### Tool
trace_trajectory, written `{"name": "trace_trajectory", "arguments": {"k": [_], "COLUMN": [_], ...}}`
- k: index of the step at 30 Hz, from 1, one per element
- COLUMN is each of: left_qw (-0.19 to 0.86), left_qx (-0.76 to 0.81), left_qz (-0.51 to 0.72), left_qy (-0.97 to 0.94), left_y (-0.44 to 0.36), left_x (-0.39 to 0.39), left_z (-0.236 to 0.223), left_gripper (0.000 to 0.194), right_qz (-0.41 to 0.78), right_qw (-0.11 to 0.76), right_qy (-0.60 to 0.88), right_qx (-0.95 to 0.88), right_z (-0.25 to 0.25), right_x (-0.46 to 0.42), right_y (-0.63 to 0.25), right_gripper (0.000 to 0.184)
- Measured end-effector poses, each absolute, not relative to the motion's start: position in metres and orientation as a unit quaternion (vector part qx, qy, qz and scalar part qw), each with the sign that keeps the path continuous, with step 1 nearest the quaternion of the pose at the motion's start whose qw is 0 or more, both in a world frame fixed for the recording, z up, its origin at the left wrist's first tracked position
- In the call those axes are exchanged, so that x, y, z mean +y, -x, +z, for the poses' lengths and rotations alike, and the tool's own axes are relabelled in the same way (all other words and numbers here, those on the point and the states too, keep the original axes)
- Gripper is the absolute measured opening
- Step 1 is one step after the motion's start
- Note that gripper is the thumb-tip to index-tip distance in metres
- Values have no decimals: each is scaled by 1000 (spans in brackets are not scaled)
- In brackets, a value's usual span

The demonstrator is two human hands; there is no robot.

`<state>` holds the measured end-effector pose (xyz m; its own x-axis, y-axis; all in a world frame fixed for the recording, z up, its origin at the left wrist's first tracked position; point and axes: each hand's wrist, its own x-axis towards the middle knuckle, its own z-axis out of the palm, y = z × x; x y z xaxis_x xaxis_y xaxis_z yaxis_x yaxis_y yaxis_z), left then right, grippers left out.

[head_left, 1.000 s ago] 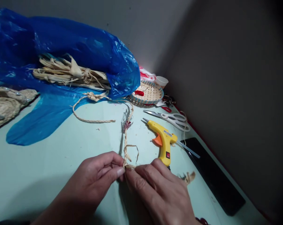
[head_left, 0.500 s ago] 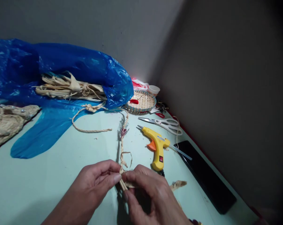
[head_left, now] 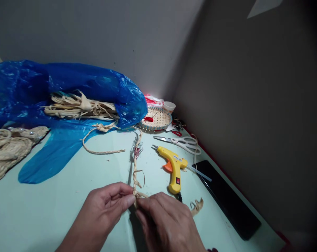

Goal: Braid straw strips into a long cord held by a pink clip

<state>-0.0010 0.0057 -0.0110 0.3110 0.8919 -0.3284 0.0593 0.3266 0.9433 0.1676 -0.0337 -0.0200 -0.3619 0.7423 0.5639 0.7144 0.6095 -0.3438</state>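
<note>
A braided cord of pale dried fibre runs toward me from the far middle of the table, with a small clip-like dark red piece partway along it. At its near end, my left hand pinches the braid between thumb and index finger. My right hand is closed on the loose fibre strands right beside the left fingertips. One strand end sticks out beyond the right hand. The strands inside the right fingers are mostly hidden.
Right of the cord lie a yellow glue gun, white-handled scissors and a black phone-like slab. Behind are a woven basket, a cup and a blue plastic bag with a fibre bundle. Woven fibre work sits left.
My right fingers have closed in against the left fingertips, over the strands that showed below the braid. The whole view has shifted slightly; the left hand keeps its pinch.
</note>
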Motion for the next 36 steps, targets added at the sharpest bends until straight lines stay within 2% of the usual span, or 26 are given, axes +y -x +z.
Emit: {"name": "trace_trajectory", "arguments": {"k": [7,10,12,17,19,25,30,33,36], "left_qw": [641,645,649,634,615,577,571,586,604], "left_qx": [517,513,508,502,505,509,512,498,498], "left_qz": [354,333,323,317,319,321,315,327,330], "left_qy": [-444,-458,-465,-495,-515,-552,-559,-550,-527], "left_y": [-1,-1,-1,1,2,0,-2,-2,-2], "left_x": [1,1,3,6,5,-1,0,2,3], "left_z": [1,7,7,0,-2,0,4,4,2], "left_gripper": [23,23,23,24,24,26,22,19,18], "right_qz": [57,15,-3,113,115,43,-83,-169,-179], "right_qw": [373,353,338,256,249,302,383,367,350], "right_qy": [473,483,494,504,508,466,429,417,432], "right_qx": [-796,-801,-801,-817,-817,-830,-814,-814,-811], "right_z": [-7,4,8,5,4,5,6,8,3], "right_x": [-38,-34,-30,-24,-26,-38,-49,-55,-62], "right_y": [-174,-177,-176,-176,-177,-177,-166,-157,-147], "right_gripper": [15,9,13,22,25,24,23,18,16]}}
